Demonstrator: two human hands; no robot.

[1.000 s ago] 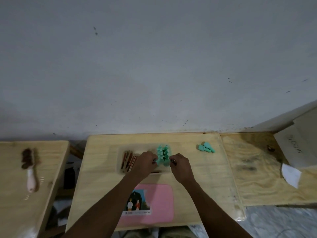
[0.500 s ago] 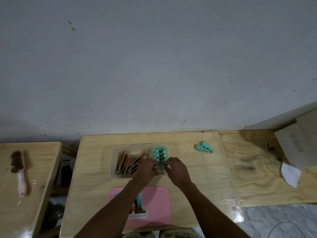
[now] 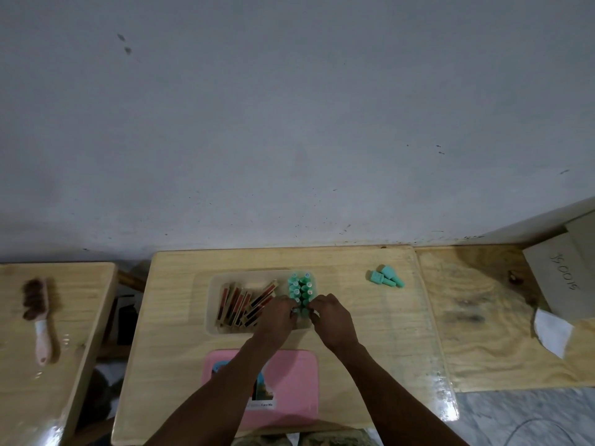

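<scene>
A clear plastic tray [image 3: 213, 304] lies on the middle wooden table [image 3: 180, 349]. Its left part holds several flat red, black and tan sticks [image 3: 240, 302]. Its right part holds a cluster of upright teal pegs [image 3: 300, 286]. My left hand [image 3: 277, 317] and my right hand [image 3: 331, 317] meet at the near end of that cluster, fingers curled around the nearest pegs. What the fingertips pinch is hidden by the hands. A few loose teal pegs [image 3: 384, 276] lie on the table to the right.
A pink lid [image 3: 296, 381] with a picture label lies at the table's near edge under my forearms. A brush [image 3: 38, 313] with a pink handle rests on the left table. On the right table stand a cardboard box [image 3: 560, 272] and white paper [image 3: 552, 333]. A grey wall rises behind.
The view has shifted slightly. Both hands slid a little nearer along the teal peg cluster and stay together at its near end. More of the sticks show now.
</scene>
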